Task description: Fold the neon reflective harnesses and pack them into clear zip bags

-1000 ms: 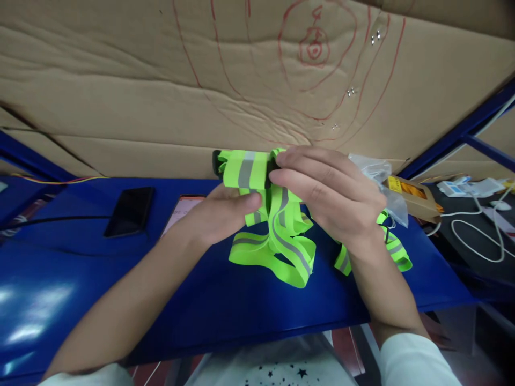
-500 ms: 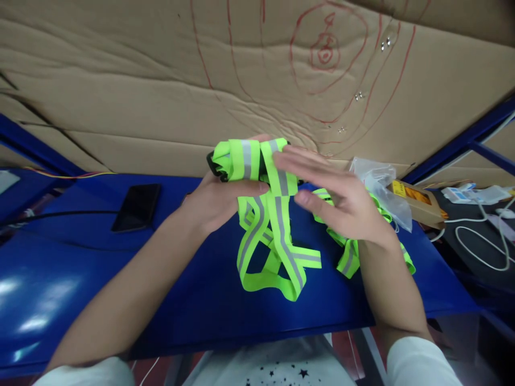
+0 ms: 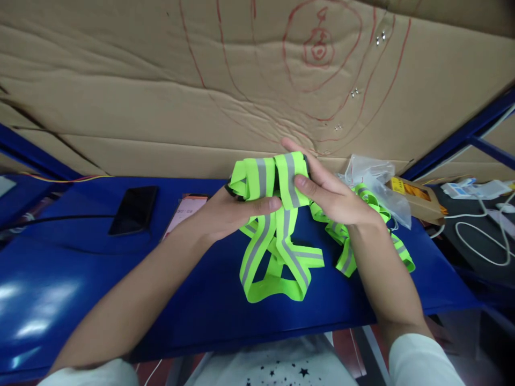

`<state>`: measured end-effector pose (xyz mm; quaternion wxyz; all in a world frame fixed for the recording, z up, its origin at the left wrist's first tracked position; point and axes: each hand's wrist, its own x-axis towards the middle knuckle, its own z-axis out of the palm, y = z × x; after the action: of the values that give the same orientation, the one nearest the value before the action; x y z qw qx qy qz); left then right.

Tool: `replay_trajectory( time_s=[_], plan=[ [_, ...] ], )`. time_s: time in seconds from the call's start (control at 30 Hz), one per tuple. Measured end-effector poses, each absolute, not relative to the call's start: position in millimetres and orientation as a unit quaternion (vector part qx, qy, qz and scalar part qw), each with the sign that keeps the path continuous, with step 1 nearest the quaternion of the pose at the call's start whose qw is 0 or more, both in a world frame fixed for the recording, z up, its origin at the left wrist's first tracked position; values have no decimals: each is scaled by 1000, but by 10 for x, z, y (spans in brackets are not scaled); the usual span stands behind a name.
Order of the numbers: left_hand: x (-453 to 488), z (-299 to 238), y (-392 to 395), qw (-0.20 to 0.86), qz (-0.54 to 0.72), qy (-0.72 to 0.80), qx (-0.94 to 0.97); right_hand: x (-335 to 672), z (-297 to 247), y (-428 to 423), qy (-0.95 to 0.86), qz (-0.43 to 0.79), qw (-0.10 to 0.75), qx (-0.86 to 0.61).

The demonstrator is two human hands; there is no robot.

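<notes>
A neon yellow-green reflective strap [image 3: 263, 177] with a grey stripe is folded into a bundle between my two hands. My left hand [image 3: 231, 213] grips the bundle's left part, thumb lying across its lower front. On the right end, my right hand [image 3: 332, 195] holds the folds with its thumb in front and fingers behind. Black parts peek out at the bundle's edges. Loose loops of the same strap hang down below it, over the blue table [image 3: 193, 300]. More reflective straps [image 3: 346, 236] lie in a heap beyond my right wrist.
A black phone [image 3: 133, 210] and a pinkish, screen-like item [image 3: 185, 210] lie to the left. At the right are a clear plastic bag [image 3: 372, 177], an open cardboard box [image 3: 418, 201] and white cables [image 3: 483, 241]. A cardboard panel [image 3: 140, 107] stands behind the table.
My right hand has closed on the bundle's right end, where it hovered beside it before. The bundle has shifted slightly right and down. The pinkish item now shows beside my left wrist.
</notes>
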<state>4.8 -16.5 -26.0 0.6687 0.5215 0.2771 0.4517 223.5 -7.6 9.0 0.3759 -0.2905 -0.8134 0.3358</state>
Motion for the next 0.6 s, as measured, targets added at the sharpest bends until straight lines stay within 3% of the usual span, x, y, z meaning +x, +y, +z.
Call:
replay_trajectory(
  time_s=[0.23, 0.47, 0.6],
  plan=[
    [123, -150, -220, 530, 520, 325, 587, 1706, -272, -171, -698, 270, 555, -364],
    [79, -224, -152, 595, 473, 333, 559, 1938, -106, -26, -747, 354, 445, -344],
    [109, -209, -165, 571, 458, 351, 584, 2037, -78, 44, -746, 402, 450, -283]
  ],
)
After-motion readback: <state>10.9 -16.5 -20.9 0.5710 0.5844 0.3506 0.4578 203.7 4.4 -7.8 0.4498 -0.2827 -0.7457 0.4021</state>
